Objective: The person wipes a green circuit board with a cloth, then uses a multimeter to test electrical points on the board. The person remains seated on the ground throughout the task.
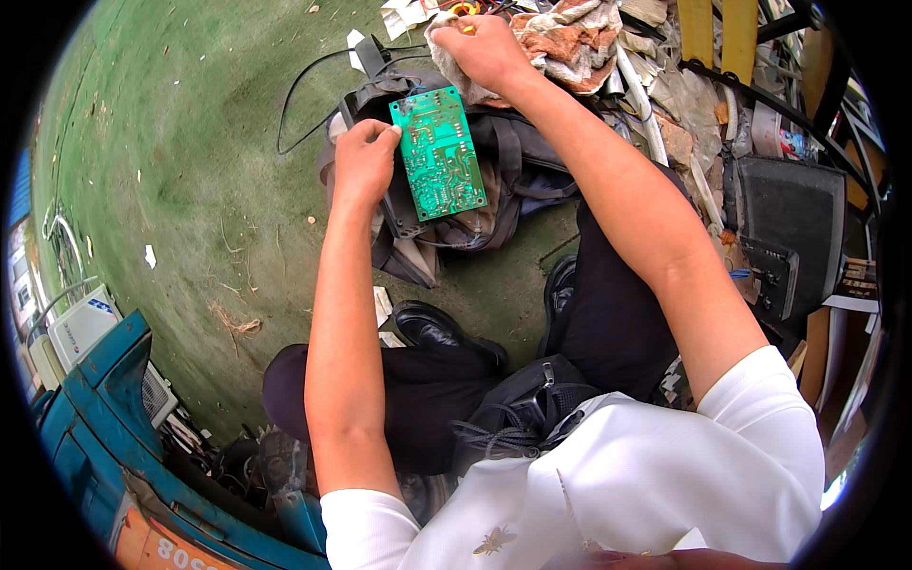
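Observation:
My left hand (364, 163) holds a green printed circuit board (439, 152) by its left edge, solder side up, above a black bag (508, 180) lying on the green ground. Farther out, my right hand (484, 49) is stretched forward and closed on a stained, crumpled cloth (568, 40) at the top of the view. Both forearms are bare and run up from my white shirt. I sit with black trousers and black shoes (439, 332) below the board.
A black cable (306, 76) loops over the green mat (190, 190) on the left. A dark monitor-like box (788, 228) and piled scrap stand at right. Blue casing (90, 418) and a white device (81, 328) lie at lower left.

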{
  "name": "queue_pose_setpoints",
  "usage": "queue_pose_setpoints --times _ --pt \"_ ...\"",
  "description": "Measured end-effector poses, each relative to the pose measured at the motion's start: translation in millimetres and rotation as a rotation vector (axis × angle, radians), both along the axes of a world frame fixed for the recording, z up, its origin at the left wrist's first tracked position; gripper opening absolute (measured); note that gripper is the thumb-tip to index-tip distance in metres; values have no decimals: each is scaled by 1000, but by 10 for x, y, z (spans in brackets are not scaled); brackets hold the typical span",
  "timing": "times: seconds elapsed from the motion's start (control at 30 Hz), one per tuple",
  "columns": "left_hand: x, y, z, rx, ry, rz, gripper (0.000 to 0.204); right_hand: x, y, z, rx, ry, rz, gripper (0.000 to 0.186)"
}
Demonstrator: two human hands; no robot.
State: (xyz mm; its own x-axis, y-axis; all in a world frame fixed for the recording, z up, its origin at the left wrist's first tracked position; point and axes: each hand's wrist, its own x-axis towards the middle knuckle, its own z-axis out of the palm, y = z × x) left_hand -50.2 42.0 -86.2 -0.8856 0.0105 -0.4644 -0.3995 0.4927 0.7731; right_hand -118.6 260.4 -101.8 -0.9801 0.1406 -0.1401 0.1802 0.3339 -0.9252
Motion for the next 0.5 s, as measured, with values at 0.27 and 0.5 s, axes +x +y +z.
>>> queue_pose_setpoints --times 0.27,0.5 --pt "-7 11 -31 3 58 21 22 6 -20 -5 13 14 66 39" --pt "-5 21 -24 30 46 41 21 21 -48 94 24 97 -112 39"
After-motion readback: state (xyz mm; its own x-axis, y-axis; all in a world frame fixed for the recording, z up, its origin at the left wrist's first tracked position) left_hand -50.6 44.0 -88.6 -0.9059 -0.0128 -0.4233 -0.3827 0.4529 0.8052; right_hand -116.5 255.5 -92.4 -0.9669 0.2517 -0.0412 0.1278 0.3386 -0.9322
